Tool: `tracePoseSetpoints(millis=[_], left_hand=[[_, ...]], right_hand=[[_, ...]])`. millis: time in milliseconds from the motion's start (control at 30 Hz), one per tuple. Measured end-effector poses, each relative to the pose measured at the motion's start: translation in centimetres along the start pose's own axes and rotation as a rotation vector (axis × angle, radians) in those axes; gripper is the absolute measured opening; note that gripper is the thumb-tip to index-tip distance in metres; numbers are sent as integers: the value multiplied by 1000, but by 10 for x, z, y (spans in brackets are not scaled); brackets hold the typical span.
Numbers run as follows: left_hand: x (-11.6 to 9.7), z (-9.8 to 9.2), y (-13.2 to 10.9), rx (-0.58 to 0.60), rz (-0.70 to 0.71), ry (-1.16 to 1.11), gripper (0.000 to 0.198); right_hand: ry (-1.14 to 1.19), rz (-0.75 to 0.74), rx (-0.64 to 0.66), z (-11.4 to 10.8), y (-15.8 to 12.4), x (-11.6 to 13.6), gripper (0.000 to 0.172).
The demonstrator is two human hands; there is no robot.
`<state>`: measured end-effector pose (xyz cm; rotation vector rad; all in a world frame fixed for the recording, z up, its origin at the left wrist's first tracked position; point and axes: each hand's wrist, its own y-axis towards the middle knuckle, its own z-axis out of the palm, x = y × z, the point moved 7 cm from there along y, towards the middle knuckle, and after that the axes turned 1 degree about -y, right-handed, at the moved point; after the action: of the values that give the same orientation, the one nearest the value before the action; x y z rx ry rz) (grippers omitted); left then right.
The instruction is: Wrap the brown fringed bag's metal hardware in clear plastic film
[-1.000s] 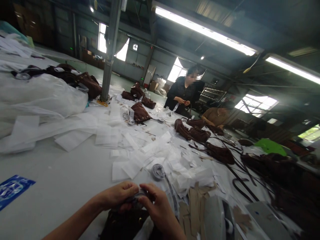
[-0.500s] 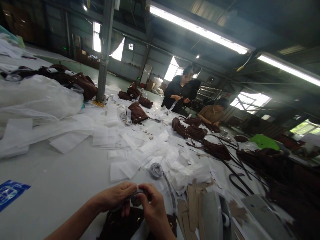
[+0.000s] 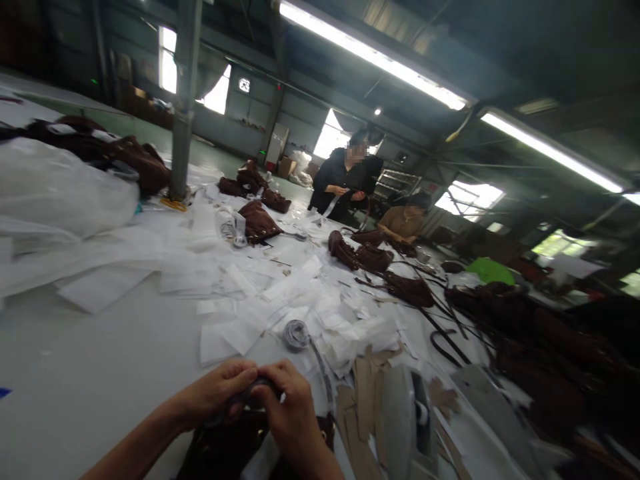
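My left hand (image 3: 220,390) and my right hand (image 3: 293,407) are close together at the lower middle, fingers closed on a grey coiled strap (image 3: 263,385). Its band looks wrapped in something greyish; fingers hide much of it. Just below them lies a dark brown bag (image 3: 220,443) with gold eyelets, partly covered by my right hand and forearm. A pale sheet shows against the bag. Beyond the hands, a rolled grey strap (image 3: 296,335) rests on white sheets, its loose tail running down towards the bag's right side.
White sheets (image 3: 230,333) cover much of the table (image 3: 120,360). At right are brown paper strips (image 3: 367,393), a grey tape dispenser (image 3: 400,417) and brown bags (image 3: 410,287) with long straps. A post (image 3: 183,133) rises at left. Two co-workers (image 3: 345,177) are across the table.
The view has swung to the right, so the scene sits further left. Both hands stay together on the coiled strap, which has turned slightly between the fingers.
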<state>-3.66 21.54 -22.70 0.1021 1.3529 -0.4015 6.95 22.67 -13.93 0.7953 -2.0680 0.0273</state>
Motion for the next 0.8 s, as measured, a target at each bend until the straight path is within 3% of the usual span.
tracePoseSetpoints(millis=[200, 433, 567, 667, 733, 800], left_hand=[[7, 0, -1, -50, -12, 21, 51], [10, 13, -8, 96, -69, 62, 41], [15, 13, -4, 52, -9, 137, 43], [14, 7, -2, -36, 4, 96, 45], [14, 1, -1, -98, -25, 0, 47], [14, -3, 0, -126, -47, -124, 47]], right_hand=[[-48, 51, -67, -1, -4, -1, 24], [-76, 29, -66, -3, -20, -1, 30], [-41, 37, -98, -4, -29, -9, 27], [-117, 208, -179, -31, -32, -41, 20], [-320, 456, -303, -70, -41, -76, 21], [-463, 610, -398, -111, -51, -109, 38]])
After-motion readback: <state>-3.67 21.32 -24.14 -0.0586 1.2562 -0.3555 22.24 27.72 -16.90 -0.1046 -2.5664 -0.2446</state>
